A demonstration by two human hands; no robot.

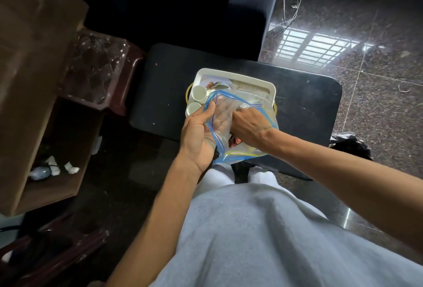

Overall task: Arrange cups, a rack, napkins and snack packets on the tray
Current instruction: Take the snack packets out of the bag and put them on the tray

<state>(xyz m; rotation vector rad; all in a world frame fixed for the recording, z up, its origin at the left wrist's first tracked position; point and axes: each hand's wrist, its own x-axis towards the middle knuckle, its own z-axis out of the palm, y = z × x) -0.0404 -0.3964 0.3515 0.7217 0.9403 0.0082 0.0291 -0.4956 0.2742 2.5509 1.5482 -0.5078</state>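
A white tray [251,79] with gold handles sits on a black table [164,94]. Two white cups [198,92] stand along its left side, one behind the other. I hold a clear zip bag [258,103] with a blue seal above the tray's near half. My left hand [198,134] grips the bag's open mouth from the left. My right hand [248,126] reaches inside the bag, its fingers hidden by plastic. A red snack packet [235,142] shows through the bag under my right wrist. A napkin and a spoon-like item lie at the tray's back left.
A dark sofa [247,0] stands behind the table. A brown stool with clear plastic packaging [96,67] and a wooden cabinet [29,80] are to the left. White cables [289,5] lie on the glossy floor at right. A black bag [350,144] sits by the table's right corner.
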